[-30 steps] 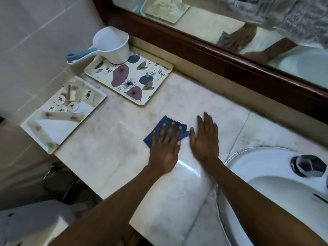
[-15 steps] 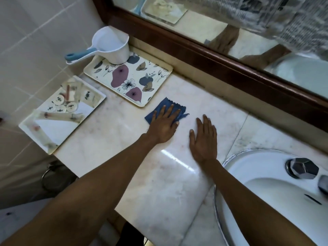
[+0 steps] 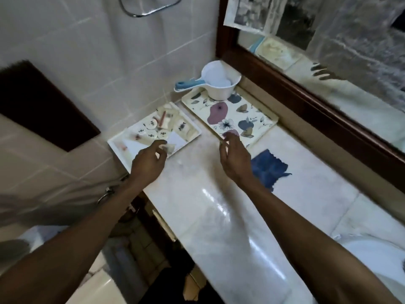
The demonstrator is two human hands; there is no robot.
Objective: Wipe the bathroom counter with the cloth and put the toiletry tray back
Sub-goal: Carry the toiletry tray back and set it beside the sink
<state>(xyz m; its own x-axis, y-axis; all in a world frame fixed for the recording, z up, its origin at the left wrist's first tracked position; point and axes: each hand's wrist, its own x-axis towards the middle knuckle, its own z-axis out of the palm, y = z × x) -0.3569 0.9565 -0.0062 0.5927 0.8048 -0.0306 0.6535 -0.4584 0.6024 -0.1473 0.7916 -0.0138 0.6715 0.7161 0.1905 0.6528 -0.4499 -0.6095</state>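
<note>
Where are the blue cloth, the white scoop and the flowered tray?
blue cloth (image 3: 270, 166): head view, middle of the cloth lying flat on the counter.
white scoop (image 3: 219, 81): head view, inside of its bowl.
flowered tray (image 3: 228, 116): head view, bare patterned surface near its centre.

Motion blur softens the small toiletries on the white tray (image 3: 140, 148), so none can be identified. The right hand (image 3: 235, 157) covers the near corner of the floral tray (image 3: 258, 119) and the blue cloth's (image 3: 270, 170) left edge. The sink (image 3: 372, 255) is cut off at the right edge.
</note>
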